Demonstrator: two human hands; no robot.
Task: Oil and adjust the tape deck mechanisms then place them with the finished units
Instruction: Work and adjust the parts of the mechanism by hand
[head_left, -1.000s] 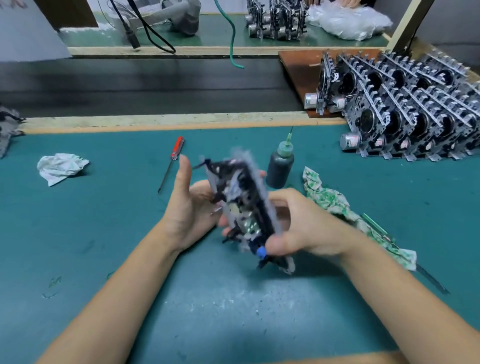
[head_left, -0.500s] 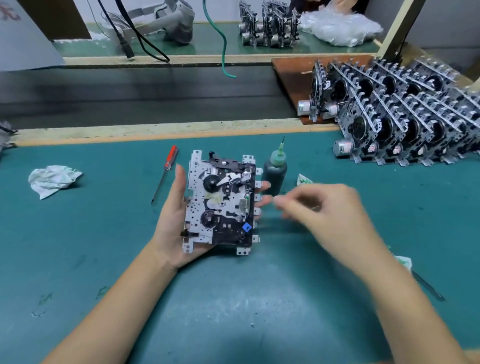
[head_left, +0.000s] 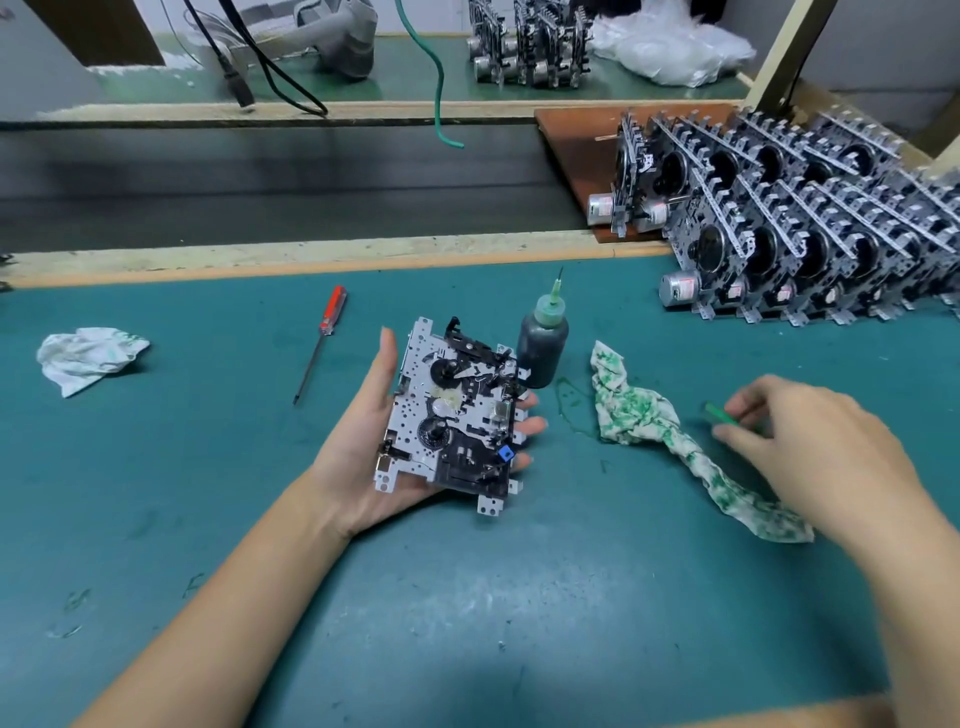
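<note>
Tape deck mechanism (head_left: 452, 410) flat on open left palm (head_left: 363, 457); right grip (head_left: 810, 441) pinching green tool (head_left: 719, 414) beside rag (head_left: 675, 436).

Oil bottle (head_left: 542, 343) between screwdriver (head_left: 321, 342) and rag (head_left: 670, 431)

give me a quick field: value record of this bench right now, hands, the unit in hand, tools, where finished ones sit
left hand: left hand palm up, fingers straight, carrying the tape deck mechanism face up
right hand: right hand over the mat, fingers pinching a small green tool
oil: dark oil bottle upright behind the mechanism
cloths: green-stained rag between the hands; white rag far left
screwdriver: red-handled screwdriver lying on the mat
finished units: finished units in rows at far right
</note>
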